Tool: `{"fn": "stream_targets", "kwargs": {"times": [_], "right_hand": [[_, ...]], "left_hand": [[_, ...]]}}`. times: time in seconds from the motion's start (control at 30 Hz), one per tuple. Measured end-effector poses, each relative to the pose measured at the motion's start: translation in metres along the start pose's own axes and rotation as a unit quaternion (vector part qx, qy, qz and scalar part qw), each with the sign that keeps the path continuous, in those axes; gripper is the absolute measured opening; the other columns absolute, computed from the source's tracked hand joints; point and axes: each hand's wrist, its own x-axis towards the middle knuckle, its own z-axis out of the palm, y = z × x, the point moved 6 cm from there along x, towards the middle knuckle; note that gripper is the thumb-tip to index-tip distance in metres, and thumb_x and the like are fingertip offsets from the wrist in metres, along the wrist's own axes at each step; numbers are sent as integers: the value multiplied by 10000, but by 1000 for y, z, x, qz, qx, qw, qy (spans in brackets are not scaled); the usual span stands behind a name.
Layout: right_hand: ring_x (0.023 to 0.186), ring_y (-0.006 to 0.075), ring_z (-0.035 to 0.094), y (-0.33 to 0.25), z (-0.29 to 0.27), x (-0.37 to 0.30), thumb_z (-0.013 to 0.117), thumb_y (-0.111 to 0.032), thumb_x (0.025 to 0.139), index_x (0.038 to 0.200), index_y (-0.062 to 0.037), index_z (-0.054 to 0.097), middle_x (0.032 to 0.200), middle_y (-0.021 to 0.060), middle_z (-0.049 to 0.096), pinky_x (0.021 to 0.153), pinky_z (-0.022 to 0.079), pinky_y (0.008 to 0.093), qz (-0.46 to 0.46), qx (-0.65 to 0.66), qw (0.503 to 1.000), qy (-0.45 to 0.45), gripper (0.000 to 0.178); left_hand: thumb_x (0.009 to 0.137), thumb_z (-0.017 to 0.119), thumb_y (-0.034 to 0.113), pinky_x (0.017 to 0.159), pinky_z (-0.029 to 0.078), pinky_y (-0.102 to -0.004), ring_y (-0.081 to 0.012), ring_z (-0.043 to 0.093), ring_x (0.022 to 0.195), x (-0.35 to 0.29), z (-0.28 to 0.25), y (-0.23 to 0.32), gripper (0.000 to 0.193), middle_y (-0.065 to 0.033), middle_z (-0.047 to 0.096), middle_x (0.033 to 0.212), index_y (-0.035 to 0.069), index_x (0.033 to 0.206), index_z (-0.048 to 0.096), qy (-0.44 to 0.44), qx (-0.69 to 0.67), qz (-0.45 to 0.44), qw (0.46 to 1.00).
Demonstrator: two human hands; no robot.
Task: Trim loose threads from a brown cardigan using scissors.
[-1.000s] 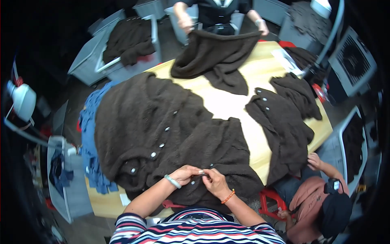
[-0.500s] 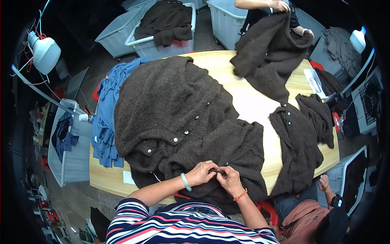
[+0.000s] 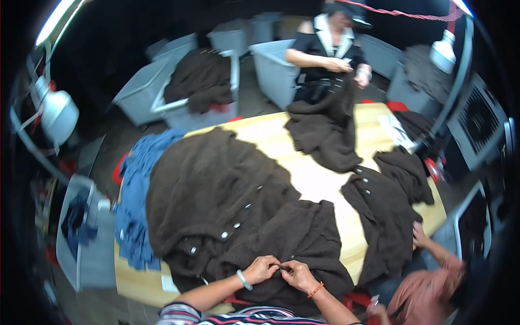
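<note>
Head view tilted upward since the earlier frames, bringing in the person (image 3: 330,51) across the table (image 3: 319,181). Dark garment (image 3: 325,127), earlier held spread, now lowered onto that table.

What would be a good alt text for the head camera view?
The person's left hand and right hand pinch the edge of a dark brown knitted cardigan spread on a wooden table, with blue garments beside it.
</note>
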Motion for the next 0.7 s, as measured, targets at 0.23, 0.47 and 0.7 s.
{"fn": "stream_targets", "kwargs": {"times": [0.23, 0.47, 0.7], "right_hand": [[816, 307, 643, -8, 12, 14, 637, -42, 800, 1026, 18, 655, 894, 169, 641, 729, 511, 385, -46, 58, 997, 19, 235], [939, 344, 649, 24, 4, -1, 619, -53, 808, 1002, 20, 677, 969, 190, 676, 843, 515, 392, 53, 121, 989, 60, 215], [919, 355, 641, 13, 26, -3, 612, -62, 825, 1004, 20, 669, 940, 195, 655, 818, 503, 407, -10, 84, 996, 37, 205]], "left_hand": [[809, 642, 36, 653, 504, -305, -226, 664, 714, -11, -24, -8, 104, -141, 678, 800, 2, 881, 708, 79, -27, -68, 994], [795, 630, 7, 659, 513, -337, -306, 652, 721, 11, -9, 24, 107, -159, 657, 796, 6, 880, 696, 40, 38, 41, 998], [853, 582, -2, 722, 507, -378, -336, 630, 784, -18, -12, 38, 106, -169, 648, 857, 5, 921, 662, 62, 60, 64, 994]]}}
